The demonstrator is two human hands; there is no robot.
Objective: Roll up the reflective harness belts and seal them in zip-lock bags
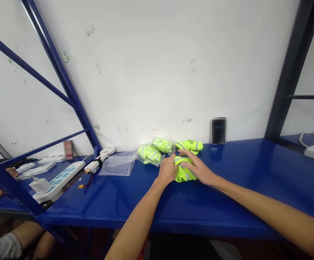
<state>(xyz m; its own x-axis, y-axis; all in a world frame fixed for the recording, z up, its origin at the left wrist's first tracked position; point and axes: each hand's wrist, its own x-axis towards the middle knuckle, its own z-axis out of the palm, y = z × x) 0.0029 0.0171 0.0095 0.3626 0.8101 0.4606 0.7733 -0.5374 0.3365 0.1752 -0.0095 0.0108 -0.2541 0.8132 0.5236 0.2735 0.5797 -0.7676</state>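
A bundled neon-yellow reflective vest (185, 174) with silver-grey bands lies on the blue table in front of me. My left hand (168, 169) is closed on its left side, the fingers curled into the fabric. Over its right side and top rests my right hand (200, 169), fingers stretched out and apart. Just behind is another rolled reflective vest (190, 145), touched by neither hand. To the left, two bundles of the same yellow fabric sit in clear plastic bags, one bagged vest (149, 154) in front and another bagged vest (162, 145) behind it.
A flat clear plastic bag (118, 164) lies left of the bundles, beside a white handheld fan (98, 160) with wires. A blurred dark object (218, 130) stands against the wall. Blue frame posts (61, 72) bound the left side; power strips (61, 179) and another person's hand (12, 172) are beyond.
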